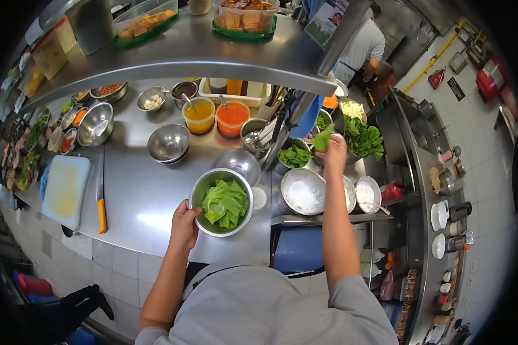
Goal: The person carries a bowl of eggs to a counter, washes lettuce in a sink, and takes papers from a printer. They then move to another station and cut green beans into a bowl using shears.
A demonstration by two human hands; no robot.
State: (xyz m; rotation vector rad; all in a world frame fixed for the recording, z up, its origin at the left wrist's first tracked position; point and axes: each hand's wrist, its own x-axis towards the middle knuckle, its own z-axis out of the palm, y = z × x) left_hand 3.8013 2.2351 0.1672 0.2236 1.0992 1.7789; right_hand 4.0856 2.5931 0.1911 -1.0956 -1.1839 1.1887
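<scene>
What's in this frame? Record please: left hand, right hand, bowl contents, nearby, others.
left_hand: left hand grips steel bowl at its left side
right_hand: right hand holds green leaf at the fingertips
bowl_contents: torn leafy greens
bowl_support: cannot tell if counter bears it
nearby_left: cutting board, orange-handled knife beside it
nearby_ahead: yellow sauce tub, red sauce tub
others: one person, upper right

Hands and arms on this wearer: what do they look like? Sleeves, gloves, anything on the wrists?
Left hand and right hand are both ungloved. Forearms uncovered, with nothing visible worn on the wrists. Short grey sleeves, plain where visible, match the grey shirt; only the edge of the left one shows.
</scene>
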